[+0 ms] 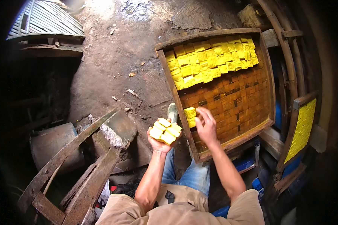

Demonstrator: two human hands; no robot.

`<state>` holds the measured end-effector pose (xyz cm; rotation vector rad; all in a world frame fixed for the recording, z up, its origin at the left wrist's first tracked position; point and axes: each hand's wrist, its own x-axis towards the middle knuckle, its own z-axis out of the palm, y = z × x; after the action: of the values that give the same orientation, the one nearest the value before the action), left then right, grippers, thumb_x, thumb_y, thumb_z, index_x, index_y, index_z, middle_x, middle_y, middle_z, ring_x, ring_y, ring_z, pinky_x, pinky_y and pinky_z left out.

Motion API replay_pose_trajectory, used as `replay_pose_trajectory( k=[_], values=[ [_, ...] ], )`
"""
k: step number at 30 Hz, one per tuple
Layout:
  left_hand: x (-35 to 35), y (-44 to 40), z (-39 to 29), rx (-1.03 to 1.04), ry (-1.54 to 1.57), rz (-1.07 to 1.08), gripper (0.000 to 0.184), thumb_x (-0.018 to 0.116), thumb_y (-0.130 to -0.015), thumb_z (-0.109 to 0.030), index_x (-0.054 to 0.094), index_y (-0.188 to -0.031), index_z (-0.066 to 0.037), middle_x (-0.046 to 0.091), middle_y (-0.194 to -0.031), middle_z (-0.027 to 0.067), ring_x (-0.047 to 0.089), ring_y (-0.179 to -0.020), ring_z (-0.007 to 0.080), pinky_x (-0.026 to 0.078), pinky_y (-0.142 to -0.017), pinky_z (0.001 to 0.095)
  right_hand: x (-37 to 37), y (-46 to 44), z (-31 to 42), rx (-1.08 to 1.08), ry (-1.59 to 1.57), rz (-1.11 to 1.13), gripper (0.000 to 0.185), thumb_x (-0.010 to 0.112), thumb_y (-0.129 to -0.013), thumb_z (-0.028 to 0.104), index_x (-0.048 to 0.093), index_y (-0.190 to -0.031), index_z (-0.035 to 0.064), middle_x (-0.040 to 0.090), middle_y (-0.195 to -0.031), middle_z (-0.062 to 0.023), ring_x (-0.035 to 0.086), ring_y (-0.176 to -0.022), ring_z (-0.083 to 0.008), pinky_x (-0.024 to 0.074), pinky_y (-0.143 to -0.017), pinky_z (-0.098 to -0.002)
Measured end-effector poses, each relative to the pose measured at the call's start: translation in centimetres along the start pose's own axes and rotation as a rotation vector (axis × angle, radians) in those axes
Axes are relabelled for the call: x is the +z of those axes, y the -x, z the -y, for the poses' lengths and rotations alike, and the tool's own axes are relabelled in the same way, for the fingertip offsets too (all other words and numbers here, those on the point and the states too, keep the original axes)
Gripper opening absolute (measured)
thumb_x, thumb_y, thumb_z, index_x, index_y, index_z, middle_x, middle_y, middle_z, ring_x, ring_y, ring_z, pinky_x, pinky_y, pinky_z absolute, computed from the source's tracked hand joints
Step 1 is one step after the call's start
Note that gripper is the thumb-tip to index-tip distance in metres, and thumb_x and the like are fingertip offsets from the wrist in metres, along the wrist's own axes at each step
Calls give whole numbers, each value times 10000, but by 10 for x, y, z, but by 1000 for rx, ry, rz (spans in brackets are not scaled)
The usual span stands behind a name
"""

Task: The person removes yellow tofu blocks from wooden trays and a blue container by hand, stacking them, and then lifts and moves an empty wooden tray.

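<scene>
Several yellow tofu pieces [165,131] are heaped on the upturned palm of my left hand [159,144], whose fingers curl round them from below. A wooden-framed tray [229,99] with a woven bamboo bottom lies to the right. My right hand [207,125] is over its near left part, thumb and forefinger apart, with nothing visible between them. Right beside those fingertips, a few tofu pieces [190,112] sit along the tray's left side. Whether the fingertips touch them I cannot tell. Rows of tofu pieces [210,60] cover the far part of the tray.
Another framed tray of yellow pieces [301,127] stands tilted at the right, by wooden poles [289,56]. On the left are wooden beams [69,157], a grey bucket-like container [56,146] and a stone block [118,129]. Bare dirt floor [112,71] stretches ahead.
</scene>
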<state>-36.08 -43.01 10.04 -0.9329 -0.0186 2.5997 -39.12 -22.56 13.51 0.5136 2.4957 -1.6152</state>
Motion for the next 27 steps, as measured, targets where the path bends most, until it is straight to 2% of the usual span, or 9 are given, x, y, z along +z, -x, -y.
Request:
replay_pose_trajectory(
  k=[1,3,6,11,14,15,19,23,27],
  values=[
    [1,1,-5,8,-14,10,628,570,-819,-562,583,-1260,-114,609,-1236,161,554,-1166,390,425,-955,635,-3,-10,-17,-281,360,-19,364,641,-804,2,632,-1167,28,616,-1203,-147,565,-1159,-318,454,-982,-390],
    [11,1,-11,22,-42,28,591,570,-822,-555,589,-1247,-145,608,-1234,157,548,-1165,399,429,-950,631,4,-23,-29,-527,558,54,368,650,-794,-19,630,-1160,24,616,-1219,-131,571,-1176,-317,455,-980,-392],
    [36,-2,-17,14,-113,75,564,582,-819,-549,578,-1243,-177,584,-1264,158,532,-1165,415,419,-978,617,19,-21,-50,-565,435,136,313,656,-771,-11,634,-1081,24,640,-1145,-103,586,-1119,-298,476,-937,-380],
    [51,-1,-24,2,-154,134,567,594,-811,-528,552,-1258,-182,571,-1268,170,489,-1192,439,399,-1012,594,-8,-48,-36,-219,119,212,210,704,-718,-28,636,-908,29,655,-929,-118,651,-883,-287,534,-769,-368],
    [53,2,-29,2,-155,113,565,605,-805,-515,546,-1257,-181,561,-1250,159,479,-1187,439,395,-1012,581,-23,-44,-33,-278,233,554,273,744,-698,-22,659,-951,36,661,-888,-117,655,-897,-295,535,-820,-372],
    [53,1,-29,3,-152,105,565,607,-804,-514,546,-1257,-181,557,-1249,156,479,-1186,436,396,-1011,579,-18,-38,-45,-271,235,680,318,759,-696,-5,659,-993,48,646,-1008,-117,635,-972,-308,527,-859,-376],
    [55,-1,-24,-7,-176,129,559,605,-805,-518,552,-1250,-183,570,-1249,158,489,-1174,438,405,-1000,569,-13,-17,-18,-347,723,537,536,738,-743,84,559,-1247,113,412,-1396,-97,499,-1169,-323,478,-872,-432],
    [63,-5,-18,3,-249,50,555,604,-805,-527,561,-1245,-191,599,-1232,158,532,-1126,437,427,-968,570,-17,8,-31,-596,878,461,401,641,-775,95,576,-1171,90,510,-1286,-89,513,-1143,-287,443,-888,-388],
    [77,-15,0,-48,-264,128,554,589,-820,-536,550,-1250,-189,567,-1250,148,530,-1131,431,426,-959,581,-27,12,-62,-349,402,532,412,729,-689,62,567,-1067,92,598,-1059,-65,558,-1075,-318,463,-871,-407]
  ],
)
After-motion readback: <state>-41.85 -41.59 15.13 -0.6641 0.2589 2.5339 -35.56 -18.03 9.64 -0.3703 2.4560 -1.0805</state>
